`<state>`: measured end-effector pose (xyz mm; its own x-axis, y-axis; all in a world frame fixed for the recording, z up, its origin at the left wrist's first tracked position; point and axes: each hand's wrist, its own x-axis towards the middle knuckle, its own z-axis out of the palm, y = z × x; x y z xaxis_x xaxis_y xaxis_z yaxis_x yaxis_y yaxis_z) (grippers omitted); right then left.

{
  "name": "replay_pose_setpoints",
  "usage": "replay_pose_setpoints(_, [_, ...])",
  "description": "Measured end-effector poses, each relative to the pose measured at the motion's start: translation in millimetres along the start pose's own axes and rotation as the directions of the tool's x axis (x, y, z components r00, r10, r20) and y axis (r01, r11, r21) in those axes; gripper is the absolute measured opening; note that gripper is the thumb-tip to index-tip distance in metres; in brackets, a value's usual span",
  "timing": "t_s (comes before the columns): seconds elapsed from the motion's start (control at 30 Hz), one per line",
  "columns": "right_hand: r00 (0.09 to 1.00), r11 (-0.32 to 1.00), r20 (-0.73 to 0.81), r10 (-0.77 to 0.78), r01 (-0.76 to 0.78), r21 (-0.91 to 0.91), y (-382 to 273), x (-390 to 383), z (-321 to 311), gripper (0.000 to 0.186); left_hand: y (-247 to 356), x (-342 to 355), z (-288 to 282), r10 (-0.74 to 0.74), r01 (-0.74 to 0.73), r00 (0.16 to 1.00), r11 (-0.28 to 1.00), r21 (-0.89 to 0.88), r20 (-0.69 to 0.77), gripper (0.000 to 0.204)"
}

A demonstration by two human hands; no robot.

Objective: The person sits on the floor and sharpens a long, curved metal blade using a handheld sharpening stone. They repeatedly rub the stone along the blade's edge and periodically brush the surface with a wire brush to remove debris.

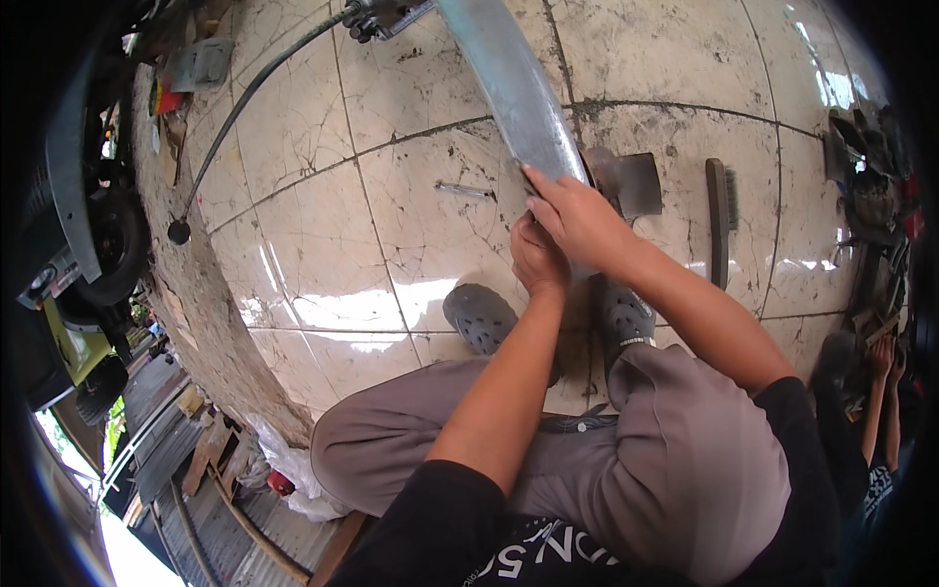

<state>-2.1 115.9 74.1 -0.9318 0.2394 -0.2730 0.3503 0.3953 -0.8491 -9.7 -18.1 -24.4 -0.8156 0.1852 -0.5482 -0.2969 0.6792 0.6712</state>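
Note:
A long, worn metal piece [509,83], grey with bluish patches, slopes from the top centre down to my hands. My right hand [587,225] is closed over its near end, forefinger and thumb along the left edge. My left hand [538,254] is curled just below the right one, gripping that same end, its fingertips partly hidden. A rusty part with a dark curved plate [636,184] lies beside the piece on the right. A wire brush [721,220] lies further right, and a small slim metal tool [465,190] lies on the tiles to the left.
A black cable [274,73] runs from a mechanism [377,18] at the top. A wheeled vehicle [108,254] and scrap wood and sheeting [225,499] fill the left side. Metal parts [861,176] pile at right, near another person's hands [880,357]. My sandalled feet rest on cracked tiles.

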Motion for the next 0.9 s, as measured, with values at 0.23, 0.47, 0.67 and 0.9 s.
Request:
replay_pose_setpoints(0.23, [1.0,1.0,0.011,0.015,-0.015,-0.012,-7,14,-4,0.047,-6,2,3,0.024,-0.022,0.998,0.999,0.036,-0.052,0.058])
replay_pose_setpoints(0.47, [1.0,1.0,0.026,0.018,-0.017,-0.007,-12,35,-15,0.047,3,0,11,0.172,-0.206,0.955,0.971,-0.122,-0.241,0.05])
replay_pose_setpoints(0.67, [0.999,0.999,-0.008,-0.04,0.04,-0.025,-5,22,-9,0.048,-2,-2,2,0.043,-0.043,0.997,0.999,0.01,-0.057,0.061])
replay_pose_setpoints(0.9, [0.999,0.999,-0.039,-0.032,0.032,0.011,-4,32,-10,0.047,16,-10,-1,0.036,-0.035,0.997,0.999,0.028,-0.062,0.062])
